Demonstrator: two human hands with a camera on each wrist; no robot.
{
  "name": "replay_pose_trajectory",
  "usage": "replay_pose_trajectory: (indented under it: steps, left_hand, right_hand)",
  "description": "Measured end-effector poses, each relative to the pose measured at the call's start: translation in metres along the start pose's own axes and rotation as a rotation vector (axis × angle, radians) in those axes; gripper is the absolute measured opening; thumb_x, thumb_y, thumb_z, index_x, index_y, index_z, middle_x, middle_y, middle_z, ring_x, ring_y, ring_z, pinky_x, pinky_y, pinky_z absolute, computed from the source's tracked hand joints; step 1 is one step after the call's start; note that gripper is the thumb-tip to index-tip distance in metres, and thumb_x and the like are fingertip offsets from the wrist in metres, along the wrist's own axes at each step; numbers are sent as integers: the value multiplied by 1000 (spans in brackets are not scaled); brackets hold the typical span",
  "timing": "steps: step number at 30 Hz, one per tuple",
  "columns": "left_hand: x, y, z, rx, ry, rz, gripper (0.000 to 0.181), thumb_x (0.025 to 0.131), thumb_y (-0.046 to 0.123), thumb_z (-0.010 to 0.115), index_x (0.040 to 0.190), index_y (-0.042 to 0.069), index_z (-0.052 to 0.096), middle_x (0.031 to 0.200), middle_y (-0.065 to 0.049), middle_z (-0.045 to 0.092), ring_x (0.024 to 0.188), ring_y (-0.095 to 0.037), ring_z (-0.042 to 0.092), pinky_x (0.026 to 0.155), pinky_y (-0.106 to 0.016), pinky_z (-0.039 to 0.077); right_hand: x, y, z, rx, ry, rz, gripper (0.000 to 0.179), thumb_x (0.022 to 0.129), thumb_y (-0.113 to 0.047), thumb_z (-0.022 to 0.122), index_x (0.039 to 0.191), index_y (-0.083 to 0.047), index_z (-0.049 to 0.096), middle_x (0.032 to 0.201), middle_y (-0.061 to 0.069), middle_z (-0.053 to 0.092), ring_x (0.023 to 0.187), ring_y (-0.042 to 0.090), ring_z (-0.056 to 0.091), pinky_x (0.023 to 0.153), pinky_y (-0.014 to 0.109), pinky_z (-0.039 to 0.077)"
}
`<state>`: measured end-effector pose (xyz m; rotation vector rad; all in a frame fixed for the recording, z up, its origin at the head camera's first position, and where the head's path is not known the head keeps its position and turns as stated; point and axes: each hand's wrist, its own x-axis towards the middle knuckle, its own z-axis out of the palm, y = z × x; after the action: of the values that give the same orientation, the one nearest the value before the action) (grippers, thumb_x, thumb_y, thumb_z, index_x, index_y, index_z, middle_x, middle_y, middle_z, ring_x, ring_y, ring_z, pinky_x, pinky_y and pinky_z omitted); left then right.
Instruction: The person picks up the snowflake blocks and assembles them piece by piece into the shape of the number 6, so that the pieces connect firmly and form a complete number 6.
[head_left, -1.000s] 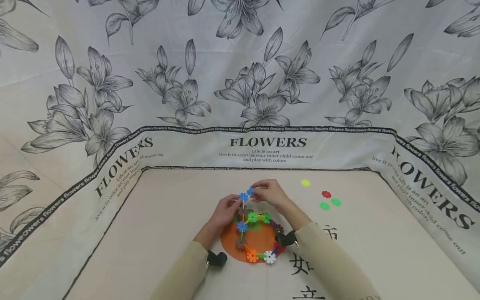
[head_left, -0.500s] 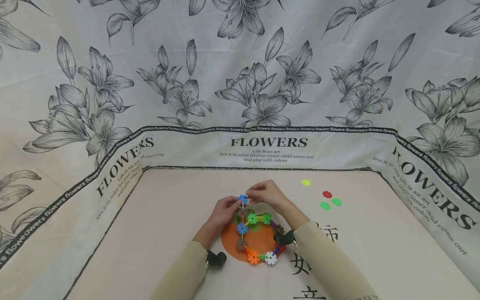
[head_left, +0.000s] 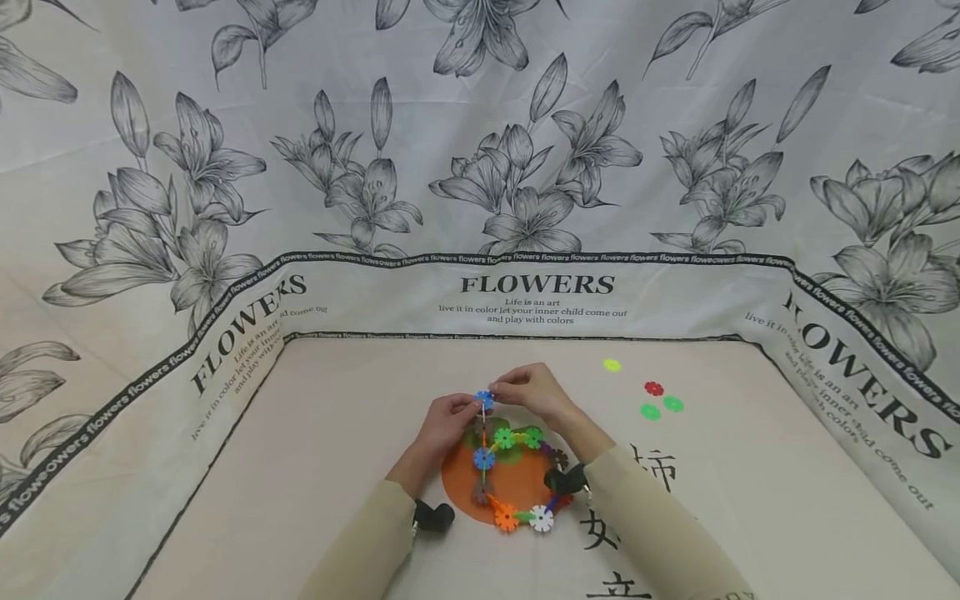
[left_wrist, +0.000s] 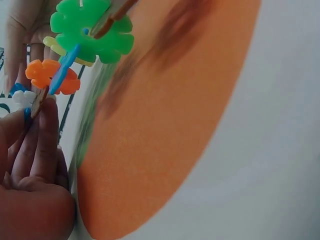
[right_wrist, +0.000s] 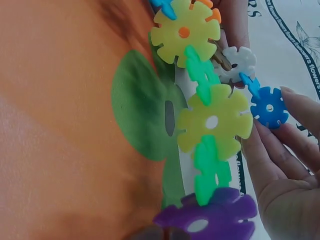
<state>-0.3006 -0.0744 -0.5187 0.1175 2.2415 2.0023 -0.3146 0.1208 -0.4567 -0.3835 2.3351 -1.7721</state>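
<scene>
Notched plastic snowflake discs are slotted together into a coloured loop with a chain rising from its left side; a blue disc point(head_left: 483, 458), an orange disc point(head_left: 507, 517) and a white disc point(head_left: 542, 518) belong to it. My left hand point(head_left: 444, 427) pinches the chain's upper end, with a brown disc point(left_wrist: 38, 104) between thumb and fingers. Opposite it, my right hand point(head_left: 537, 393) pinches a blue disc point(right_wrist: 270, 107) by its edges. That disc meets another blue disc point(right_wrist: 249, 85), seen edge-on, which joins a white disc point(right_wrist: 239, 64).
Beneath the loop, the tabletop cloth carries a printed orange fruit point(head_left: 461, 487) and black characters point(head_left: 654, 468). Loose discs lie at the back right: a yellow one point(head_left: 612, 365), a red one point(head_left: 654, 388) and two green ones point(head_left: 672, 404). A flower-printed curtain point(head_left: 536, 296) surrounds the table.
My right hand has moved slightly left and down, bringing its blue disc from beside the chain's top blue disc up against it. The left hand stays nearly still.
</scene>
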Motion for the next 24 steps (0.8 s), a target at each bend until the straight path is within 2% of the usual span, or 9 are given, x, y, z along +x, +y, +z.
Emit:
replay_pose_trajectory:
  steps: [8, 14, 18, 21, 24]
  left_hand:
    - [-2, 2, 1, 7, 5, -1, 24, 104, 22, 62, 106, 1, 74, 99, -10, 78, 97, -17, 71, 96, -37, 54]
    - [-4, 2, 2, 12, 19, 1, 24, 104, 20, 62, 105, -2, 73, 98, -11, 78, 94, -16, 71, 94, -36, 54]
    - [-3, 2, 1, 11, -10, -8, 25, 104, 20, 62, 105, -2, 73, 97, -11, 78, 93, -15, 70, 93, -35, 54]
    - [-3, 4, 0, 30, -41, -1, 26, 104, 22, 62, 105, -2, 73, 97, -10, 78, 91, -14, 69, 90, -33, 55]
    - [-4, 6, -1, 56, -59, -5, 26, 104, 24, 62, 105, 0, 73, 95, -9, 77, 87, -14, 67, 86, -30, 54]
  right_hand:
    - [-1, -1, -2, -75, -23, -24, 24, 96, -15, 72, 107, 6, 76, 99, 15, 77, 94, 23, 73, 91, 42, 55]
    - [-1, 3, 1, -31, -26, -15, 22, 96, -13, 72, 104, 7, 76, 99, 17, 76, 94, 23, 73, 87, 36, 56]
    - [-2, 6, 0, -35, -14, 4, 22, 96, -15, 72, 104, 5, 77, 97, 15, 77, 93, 22, 73, 86, 34, 56]
    - [-4, 7, -3, -33, -29, 22, 28, 98, -16, 70, 112, 8, 73, 103, 17, 76, 98, 25, 73, 91, 39, 56]
    - [-9, 6, -10, -105, -36, 14, 38, 99, -20, 69, 122, 9, 67, 112, 18, 74, 104, 26, 71, 93, 42, 56]
